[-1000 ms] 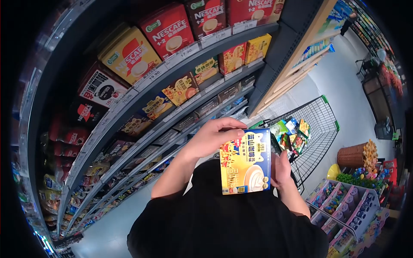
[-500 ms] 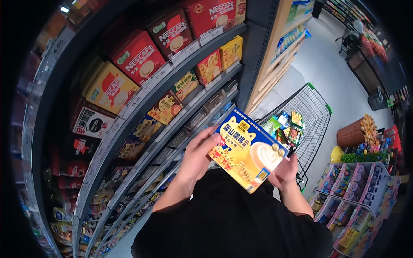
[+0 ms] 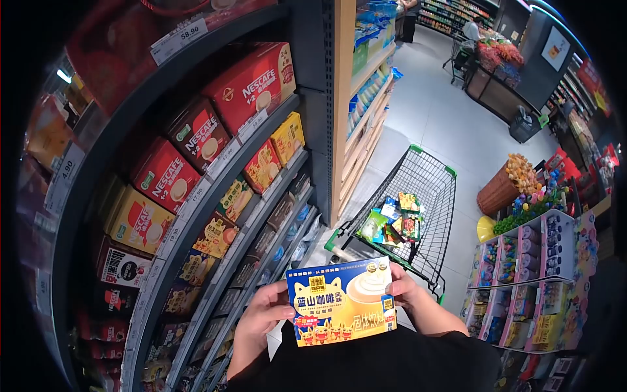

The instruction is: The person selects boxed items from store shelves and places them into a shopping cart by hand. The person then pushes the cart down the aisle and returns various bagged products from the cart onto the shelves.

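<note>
A blue and yellow box of coffee drink mix [image 3: 341, 302], printed with a cream-topped cup, is held level in front of my body, its front panel facing up at me. My left hand [image 3: 261, 320] grips its left edge, thumb on the front. On the opposite edge, my right hand [image 3: 408, 297] has its fingers closed round the upper right corner. Just beyond the box stands a wire shopping cart [image 3: 439, 212] with green corners. Several colourful packets [image 3: 392, 219] lie inside it.
To the left, a curved shelf [image 3: 196, 189] carries red Nescafe boxes [image 3: 164, 173] and smaller coffee boxes [image 3: 215, 235]. A display rack [image 3: 522, 281] and a wicker basket [image 3: 498, 195] stand on the right. Farther up the aisle, a person [image 3: 471, 29] is beside a counter.
The box has turned from a slant to nearly level and sits lower, with both hands still on it. My view has swung to the right, showing more of the aisle and cart.
</note>
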Demonstrator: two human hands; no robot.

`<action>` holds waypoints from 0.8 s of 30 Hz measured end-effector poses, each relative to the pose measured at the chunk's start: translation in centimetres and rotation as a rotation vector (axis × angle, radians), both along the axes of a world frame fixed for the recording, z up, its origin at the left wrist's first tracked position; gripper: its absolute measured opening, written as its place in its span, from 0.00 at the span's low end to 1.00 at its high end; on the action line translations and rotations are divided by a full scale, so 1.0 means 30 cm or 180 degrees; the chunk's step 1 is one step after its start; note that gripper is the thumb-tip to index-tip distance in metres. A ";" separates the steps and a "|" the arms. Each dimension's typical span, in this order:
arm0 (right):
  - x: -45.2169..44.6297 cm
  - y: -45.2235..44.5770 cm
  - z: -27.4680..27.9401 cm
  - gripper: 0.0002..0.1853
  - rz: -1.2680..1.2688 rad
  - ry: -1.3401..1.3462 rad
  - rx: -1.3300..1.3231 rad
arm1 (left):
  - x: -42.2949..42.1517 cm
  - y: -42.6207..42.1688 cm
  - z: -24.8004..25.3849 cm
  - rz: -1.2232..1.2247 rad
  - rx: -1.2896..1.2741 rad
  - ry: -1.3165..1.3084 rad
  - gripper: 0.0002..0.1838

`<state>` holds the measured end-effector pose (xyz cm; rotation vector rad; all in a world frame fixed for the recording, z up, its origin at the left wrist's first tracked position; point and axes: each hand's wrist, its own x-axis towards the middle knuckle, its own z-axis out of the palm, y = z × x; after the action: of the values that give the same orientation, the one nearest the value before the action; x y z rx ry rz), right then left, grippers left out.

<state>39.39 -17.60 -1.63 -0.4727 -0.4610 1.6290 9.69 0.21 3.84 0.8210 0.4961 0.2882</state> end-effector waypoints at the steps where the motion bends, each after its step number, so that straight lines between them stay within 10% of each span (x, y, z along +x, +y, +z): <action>1: 0.002 -0.002 -0.002 0.42 0.0009 0.0024 0.0022 | 0.003 0.005 -0.007 -0.0034 0.0002 0.0036 0.39; 12: -0.037 0.016 -0.005 0.30 -0.0655 -0.0334 -0.1016 | 0.083 0.030 -0.005 -0.0568 0.0026 -0.0906 0.37; 16: 0.021 0.003 -0.164 0.27 -0.0465 0.1118 -0.1355 | 0.323 0.004 -0.122 -0.0678 0.1665 -0.0272 0.29; 20: 0.164 -0.069 -0.349 0.27 -0.2098 0.0563 -0.2002 | 0.576 -0.048 -0.401 -0.1932 0.4313 0.1457 0.36; 24: 0.409 -0.179 -0.622 0.24 -0.3884 -0.0414 -0.2411 | 0.649 -0.091 -0.776 -0.2311 0.5531 0.1042 0.39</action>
<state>51.67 -22.95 -20.29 -1.1439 0.3729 0.5101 29.16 -2.52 -19.45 2.6819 0.0973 -0.1956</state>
